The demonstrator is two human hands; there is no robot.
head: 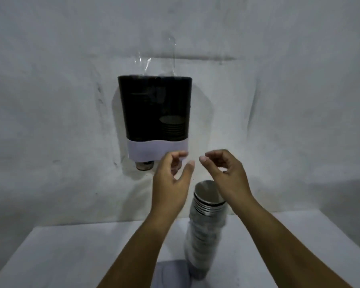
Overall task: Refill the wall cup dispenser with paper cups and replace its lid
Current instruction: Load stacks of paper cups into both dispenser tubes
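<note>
1. The left hand, at the centre of the frame, has its fingers loosely curled and spread, holding nothing; the fingertips lie over the lower right corner of the dispenser.
2. The right hand, just right of centre, has loosely curled fingers, also empty.
3. A tall stack of paper cups stands on the white bench, below the right hand.
4. The dark wall cup dispenser hangs above on the wall, a short cup stack visible inside its right half.
5. A grey flat item, possibly the lid, lies at the lower edge.
</note>
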